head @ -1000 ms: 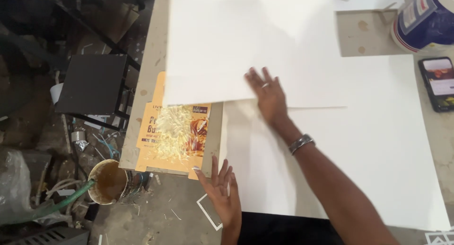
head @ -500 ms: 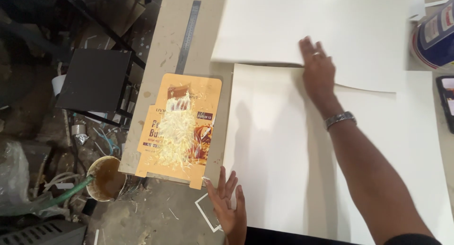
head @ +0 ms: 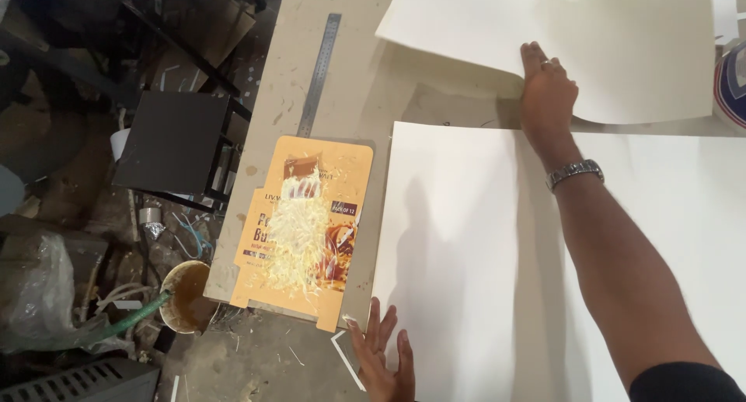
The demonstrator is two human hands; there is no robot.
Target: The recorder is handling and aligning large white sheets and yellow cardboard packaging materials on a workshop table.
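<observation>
- Right hand (head: pixel 548 87): palm down, fingers extended and held close together, flat on the lower edge of the upper white sheet (head: pixel 590 37). A ring sits on one finger; a metal wristwatch (head: pixel 575 173) circles the wrist. The hand pinches nothing: it presses on the sheet.
- Upper white sheet: lies toward the far edge of the workbench (head: pixel 342 68), on the right side. Its left corner is lifted off the surface and casts a shadow below.
- Left hand (head: pixel 385 355): at the near edge of the workbench, palm down, fingers spread. The fingertips rest on the near left corner of the lower white sheet (head: pixel 466 262). Nothing is grasped.
- Lower white sheet: lies flat across the near right part of the workbench. The right forearm crosses above it. A strip of bare bench shows between the two sheets to the left of the right hand.
- Flattened orange carton (head: pixel 303 227): lies just beside the left edge of the lower sheet, near the left edge of the workbench. A patch of pale shavings (head: pixel 299 235) covers its middle.
- Steel ruler (head: pixel 318 72): lies on the bench beyond the carton, aligned toward the far edge, its near end at the carton's far edge.
- Round container (head: pixel 730 83): partly in view at the right edge of the frame, beside the upper sheet.
- Off the bench, left side: a black stool (head: pixel 175 146) and a stained bucket (head: pixel 186 293) stand on the cluttered floor.
</observation>
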